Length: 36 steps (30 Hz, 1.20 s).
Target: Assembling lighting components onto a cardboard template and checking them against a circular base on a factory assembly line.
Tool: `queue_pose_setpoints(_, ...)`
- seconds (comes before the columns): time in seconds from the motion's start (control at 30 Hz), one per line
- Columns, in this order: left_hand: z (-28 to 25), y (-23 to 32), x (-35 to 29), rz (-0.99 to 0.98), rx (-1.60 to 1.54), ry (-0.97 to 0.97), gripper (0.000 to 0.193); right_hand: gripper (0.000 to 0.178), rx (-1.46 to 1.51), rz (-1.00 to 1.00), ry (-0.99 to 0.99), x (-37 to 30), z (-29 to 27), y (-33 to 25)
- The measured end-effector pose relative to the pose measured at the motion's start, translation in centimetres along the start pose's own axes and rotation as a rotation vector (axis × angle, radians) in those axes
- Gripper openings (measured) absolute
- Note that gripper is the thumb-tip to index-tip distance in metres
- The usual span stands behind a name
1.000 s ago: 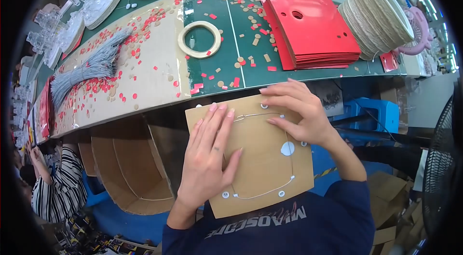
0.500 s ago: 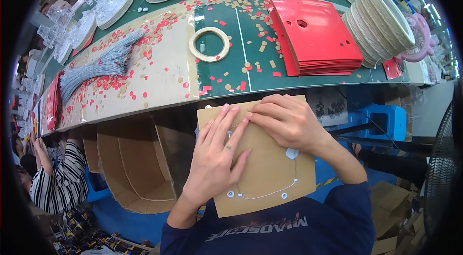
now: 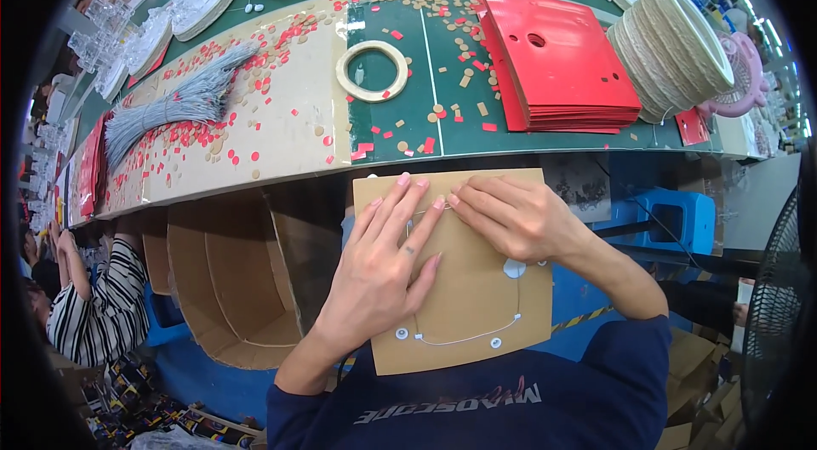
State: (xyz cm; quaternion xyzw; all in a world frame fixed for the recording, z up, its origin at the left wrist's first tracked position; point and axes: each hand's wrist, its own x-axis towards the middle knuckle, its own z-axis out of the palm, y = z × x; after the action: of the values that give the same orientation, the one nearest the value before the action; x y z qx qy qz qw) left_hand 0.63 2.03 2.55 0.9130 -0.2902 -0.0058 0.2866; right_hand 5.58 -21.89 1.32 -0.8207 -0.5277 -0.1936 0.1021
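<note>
A tan cardboard sheet lies tilted in front of me below the table edge. My left hand rests flat on its left half, fingers stretched out and slightly apart. On the upper part, my right hand has its fingers together, pinching a thin white wire close to my left fingertips. The wire runs in a loop on the sheet's face, with small white connectors at the lower bends. A white disc sits by the right side, and white button-like rounds show near the bottom. My hands hide part of the loop.
On the table are a cream tape ring, stacked red sheets, a large cord spool, a bundle of grey wire ties and scattered cutouts. An open carton stands below left; a blue stool is at right. Another person sits far left.
My right hand has shifted slightly right and down, away from my left fingertips, and a short stretch of wire now shows between them. The sheet has turned slightly.
</note>
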Motion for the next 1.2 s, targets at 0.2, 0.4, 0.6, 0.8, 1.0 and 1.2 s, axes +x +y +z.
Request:
queue_pose_setpoints(0.2,-0.1,-0.3,0.4,0.007,0.002,-0.002,0.059,0.036,0.118,0.176,0.111,-0.1,0.6,-1.0)
queue_pose_setpoints(0.4,0.1,-0.3,0.8,-0.005,-0.006,0.008,0.056,0.031,0.282,0.34,0.086,-1.5,-1.4,0.8)
queue_pose_setpoints(0.6,0.0,-0.8,0.6,0.026,-0.078,0.061,0.053,0.03,0.676,1.309,0.51,-13.2,5.7,-7.5)
queue_pose_setpoints(0.8,0.7,-1.3,0.3,0.117,-0.123,0.092,0.049,0.031,0.546,1.228,0.406,-15.1,6.2,-5.0)
queue_pose_setpoints(1.0,0.7,-1.0,-0.1,0.064,-0.211,0.156,0.051,0.033,0.341,1.135,0.289,-14.3,3.5,-2.5)
queue_pose_setpoints(1.2,-7.1,-8.0,7.4,-0.009,-0.825,0.56,0.034,0.037,0.078,1.028,0.214,-12.5,-0.6,3.2)
